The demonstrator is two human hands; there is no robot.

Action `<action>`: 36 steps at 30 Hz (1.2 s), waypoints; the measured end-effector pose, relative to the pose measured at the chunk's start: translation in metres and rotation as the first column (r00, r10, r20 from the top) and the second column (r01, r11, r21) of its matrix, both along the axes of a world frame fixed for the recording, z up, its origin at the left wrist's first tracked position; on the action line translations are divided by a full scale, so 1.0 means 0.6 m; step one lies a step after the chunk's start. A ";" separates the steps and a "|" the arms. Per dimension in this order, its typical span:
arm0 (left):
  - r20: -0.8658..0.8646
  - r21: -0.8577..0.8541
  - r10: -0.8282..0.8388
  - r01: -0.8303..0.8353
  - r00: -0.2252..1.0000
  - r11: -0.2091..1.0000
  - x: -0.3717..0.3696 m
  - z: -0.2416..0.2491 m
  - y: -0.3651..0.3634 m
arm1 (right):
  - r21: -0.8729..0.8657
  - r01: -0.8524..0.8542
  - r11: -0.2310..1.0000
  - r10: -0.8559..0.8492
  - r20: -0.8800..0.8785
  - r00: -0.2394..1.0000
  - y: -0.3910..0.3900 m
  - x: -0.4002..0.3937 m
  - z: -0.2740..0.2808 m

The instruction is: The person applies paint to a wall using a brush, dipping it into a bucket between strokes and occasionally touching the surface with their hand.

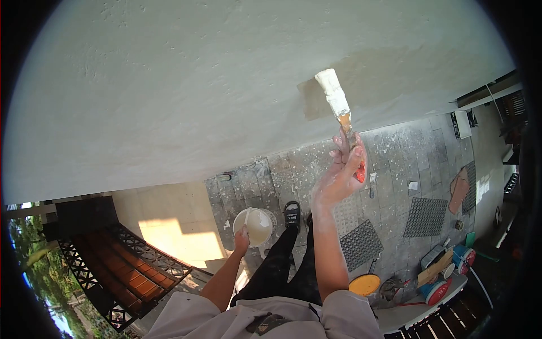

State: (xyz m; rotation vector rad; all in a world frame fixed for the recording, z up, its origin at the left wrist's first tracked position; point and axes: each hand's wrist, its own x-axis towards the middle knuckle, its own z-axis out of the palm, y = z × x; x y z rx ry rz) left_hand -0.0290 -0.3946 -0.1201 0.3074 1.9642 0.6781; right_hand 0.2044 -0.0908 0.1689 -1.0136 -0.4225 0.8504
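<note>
A brush (333, 93), its bristles thick with white paint, is held up near the pale wall (186, 85) in my right hand (337, 178). The fingers are wrapped round its handle, which shows red at the lower end. White smears cover that hand and wrist. Beside the bristles the wall has a darker brownish patch (389, 79). My left hand (241, 239) is closed on a thin pale stick (247, 216) at the rim of a white bucket (259, 227), which holds pale liquid. Whether that stick is part of the bucket's handle is unclear.
The grey tiled floor (389, 169) is spotted with white. Dark textured mats (425, 217) lie at the right. Nearer are a yellow round lid (365, 285) and red and blue buckets (437, 291). A bench (135, 277) with brown slats stands at the lower left.
</note>
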 end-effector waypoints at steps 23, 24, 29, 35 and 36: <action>-0.041 0.132 -0.080 0.085 0.996 0.988 0.008 -0.004 0.010 | -0.255 -0.068 0.965 -0.001 -0.261 0.965 -0.023 0.010 -0.140; -0.030 0.119 -0.078 0.081 0.997 0.990 0.008 -0.002 0.010 | -0.256 -0.078 0.964 0.014 -0.243 0.970 -0.028 0.011 -0.148; -0.063 0.089 -0.112 0.117 0.992 0.989 0.004 -0.005 0.001 | -0.226 -0.157 0.961 0.118 -0.176 0.977 -0.039 0.009 -0.165; -0.102 0.110 -0.139 0.150 0.985 0.983 0.002 -0.021 -0.011 | -0.288 -0.148 0.946 0.146 -0.030 0.989 -0.016 -0.021 -0.144; -0.096 0.097 -0.134 0.144 0.986 0.985 0.003 -0.017 -0.009 | -0.294 -0.135 0.946 0.131 -0.031 0.991 -0.011 -0.025 -0.149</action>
